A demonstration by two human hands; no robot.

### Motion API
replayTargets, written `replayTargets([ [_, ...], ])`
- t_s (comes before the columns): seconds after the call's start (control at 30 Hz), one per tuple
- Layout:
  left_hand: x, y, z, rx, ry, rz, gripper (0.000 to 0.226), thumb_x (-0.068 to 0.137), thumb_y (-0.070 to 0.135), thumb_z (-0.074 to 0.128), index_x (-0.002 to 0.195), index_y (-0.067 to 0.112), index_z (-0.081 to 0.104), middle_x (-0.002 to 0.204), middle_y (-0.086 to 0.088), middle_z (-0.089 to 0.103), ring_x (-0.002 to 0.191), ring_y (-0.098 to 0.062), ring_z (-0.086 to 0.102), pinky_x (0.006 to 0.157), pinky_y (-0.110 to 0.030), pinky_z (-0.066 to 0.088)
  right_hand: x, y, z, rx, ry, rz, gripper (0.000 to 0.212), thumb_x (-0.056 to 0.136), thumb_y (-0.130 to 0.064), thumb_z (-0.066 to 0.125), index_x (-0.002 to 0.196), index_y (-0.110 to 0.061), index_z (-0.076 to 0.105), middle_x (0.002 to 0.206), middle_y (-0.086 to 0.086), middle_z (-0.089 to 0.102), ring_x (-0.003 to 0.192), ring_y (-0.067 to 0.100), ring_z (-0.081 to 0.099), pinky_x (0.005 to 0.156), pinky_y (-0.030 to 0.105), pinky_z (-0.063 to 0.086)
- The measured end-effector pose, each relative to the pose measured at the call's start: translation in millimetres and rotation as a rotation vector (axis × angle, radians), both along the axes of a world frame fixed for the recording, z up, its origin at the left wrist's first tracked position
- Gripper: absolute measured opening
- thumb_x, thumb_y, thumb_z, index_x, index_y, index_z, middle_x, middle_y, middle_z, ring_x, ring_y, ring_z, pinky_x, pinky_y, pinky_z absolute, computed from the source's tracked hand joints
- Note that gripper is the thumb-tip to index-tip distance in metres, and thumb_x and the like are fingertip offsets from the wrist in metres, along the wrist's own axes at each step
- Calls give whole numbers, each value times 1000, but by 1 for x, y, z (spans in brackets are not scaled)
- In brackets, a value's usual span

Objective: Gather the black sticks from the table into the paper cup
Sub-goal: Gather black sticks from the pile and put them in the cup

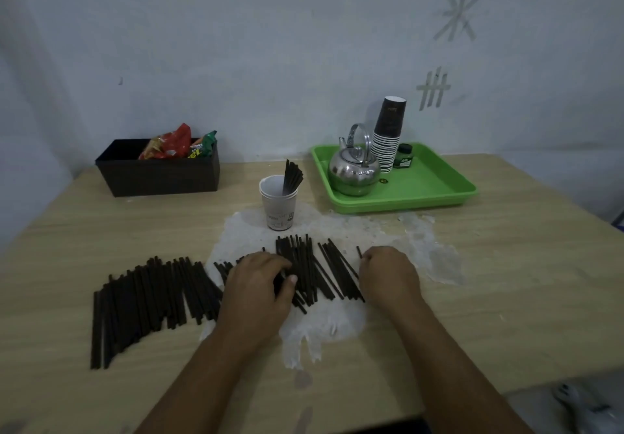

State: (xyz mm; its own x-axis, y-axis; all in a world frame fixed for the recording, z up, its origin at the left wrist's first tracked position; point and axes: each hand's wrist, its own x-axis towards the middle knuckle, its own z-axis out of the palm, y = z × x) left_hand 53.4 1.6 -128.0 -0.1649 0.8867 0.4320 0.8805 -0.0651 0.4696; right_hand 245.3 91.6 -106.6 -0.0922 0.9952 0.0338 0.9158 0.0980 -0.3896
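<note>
Many black sticks (148, 295) lie side by side across the wooden table (506, 264), from the left to the middle. A white paper cup (279, 204) stands behind them with several sticks (291, 177) upright in it. My left hand (256, 285) rests palm down on the middle bunch, fingers curled over sticks. My right hand (388, 273) is closed into a fist at the right end of the row, with one stick tip (359, 252) poking out above it.
A black box (158, 171) with snack packets sits at the back left. A green tray (432, 190) at the back right holds a steel kettle (354, 168), a stack of cups (388, 136) and a small bottle (403, 156). A whitish patch (422, 241) covers the table's middle.
</note>
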Motion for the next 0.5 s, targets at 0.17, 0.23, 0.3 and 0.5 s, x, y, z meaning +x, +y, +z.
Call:
replayTargets([
  [0.17, -4, -1, 0, 52, -34, 54, 16, 86, 14, 59, 98, 15, 69, 96, -2, 69, 95, -21, 59, 86, -40, 47, -42, -6, -5, 26, -28, 53, 65, 94, -64, 36, 105, -8, 66, 106, 13, 61, 98, 30, 58, 72, 33, 43],
  [0.23, -7, -2, 0, 63, -49, 96, 16, 86, 11, 58, 96, 14, 69, 93, -2, 70, 91, -21, 59, 84, -41, 48, -55, -9, -6, 28, -38, 58, 78, 85, -77, 35, 113, -9, 63, 113, 14, 56, 105, 31, 54, 76, 36, 43],
  [0.3, -8, -3, 0, 63, -58, 125, 16, 86, 10, 57, 95, 14, 69, 93, -3, 70, 91, -21, 59, 83, -41, 49, -65, -12, -6, 29, -58, 78, 84, 79, -82, 40, 118, -10, 58, 119, 12, 52, 111, 30, 49, 81, 37, 43],
  [0.5, -10, -2, -2, 66, -59, 124, 17, 86, 7, 56, 96, 12, 70, 94, -5, 70, 92, -23, 60, 86, -41, 49, -72, -8, 1, -57, -58, 150, 52, 84, -56, 63, 108, -11, 57, 116, 12, 55, 107, 30, 54, 75, 32, 38],
])
